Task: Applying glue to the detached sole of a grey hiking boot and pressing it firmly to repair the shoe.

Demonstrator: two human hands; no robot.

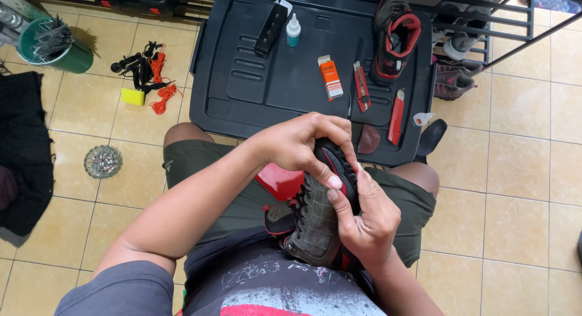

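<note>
Seen from the head camera, both hands grip a grey and black sneaker [315, 222] with red trim, held over the person's lap. The left hand [300, 143] curls over the toe end, thumb pressed down on the upper, while the right hand [364, 216] clasps the shoe's side, thumb alongside the left one. Beyond the knees lies a black plastic lid [242, 104] carrying a matching sneaker [394, 37], two red utility knives [397, 116], an orange box [330, 77], a small glue bottle [293, 31] and a black box [270, 28].
</note>
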